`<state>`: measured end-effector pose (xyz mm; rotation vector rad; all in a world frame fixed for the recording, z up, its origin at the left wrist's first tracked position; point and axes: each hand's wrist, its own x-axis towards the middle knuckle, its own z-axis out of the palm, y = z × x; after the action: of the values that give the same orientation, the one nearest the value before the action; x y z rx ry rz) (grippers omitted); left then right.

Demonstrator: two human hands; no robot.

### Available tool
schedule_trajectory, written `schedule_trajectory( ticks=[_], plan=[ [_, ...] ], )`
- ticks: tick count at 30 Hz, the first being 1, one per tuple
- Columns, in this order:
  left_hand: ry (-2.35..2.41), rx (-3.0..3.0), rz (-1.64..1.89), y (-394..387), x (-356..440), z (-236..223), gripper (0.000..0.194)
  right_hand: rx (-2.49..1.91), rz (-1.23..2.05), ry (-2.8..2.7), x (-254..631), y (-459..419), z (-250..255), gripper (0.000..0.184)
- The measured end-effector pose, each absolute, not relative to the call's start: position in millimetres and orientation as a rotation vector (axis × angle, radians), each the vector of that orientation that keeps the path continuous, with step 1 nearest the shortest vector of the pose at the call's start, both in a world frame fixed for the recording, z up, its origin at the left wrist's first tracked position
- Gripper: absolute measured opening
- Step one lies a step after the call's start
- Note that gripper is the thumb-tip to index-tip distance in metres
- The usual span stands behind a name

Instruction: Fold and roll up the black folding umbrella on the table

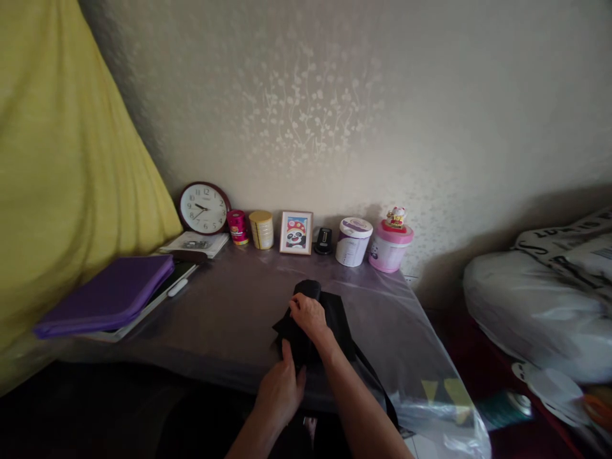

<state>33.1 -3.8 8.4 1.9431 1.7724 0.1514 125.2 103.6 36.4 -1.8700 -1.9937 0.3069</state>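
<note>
A black fabric bag [329, 315] with a long strap lies on the plastic-covered table [229, 319], near its front edge. My right hand [308, 315] rests on top of the bag with its fingers curled into the cloth, gripping it. My left hand [281, 389] is just below, at the bag's near edge, with its fingers pressed against the fabric. The strap trails down over the table's front edge beside my right forearm.
Along the wall stand a round clock [203, 208], a pink can [237, 227], a yellow can [261, 229], a framed panda picture [296, 233], a white tub [353, 241] and a pink tub [389, 247]. A purple folder [109, 296] lies left; bagged bedding [535, 319] is right.
</note>
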Motion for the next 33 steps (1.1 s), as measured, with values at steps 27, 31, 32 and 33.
schedule_trajectory(
  ticks=[27, 31, 32, 33],
  plan=[
    [1.767, 1.826, 0.238, -4, 39, 11, 0.068, -1.071, 0.325, -2.295, 148, 62, 29, 0.023],
    [1.788, 1.827, 0.228, -4, 40, 12, 0.068, -1.083, 0.255, -2.360, 156, 88, 25, 0.025],
    [1.793, 1.822, 0.216, -4, 40, 12, 0.068, -1.096, 0.232, -2.368, 158, 98, 24, 0.025],
    [1.796, 1.816, 0.208, -3, 40, 11, 0.068, -1.111, 0.211, -2.373, 160, 107, 23, 0.025]
  ],
)
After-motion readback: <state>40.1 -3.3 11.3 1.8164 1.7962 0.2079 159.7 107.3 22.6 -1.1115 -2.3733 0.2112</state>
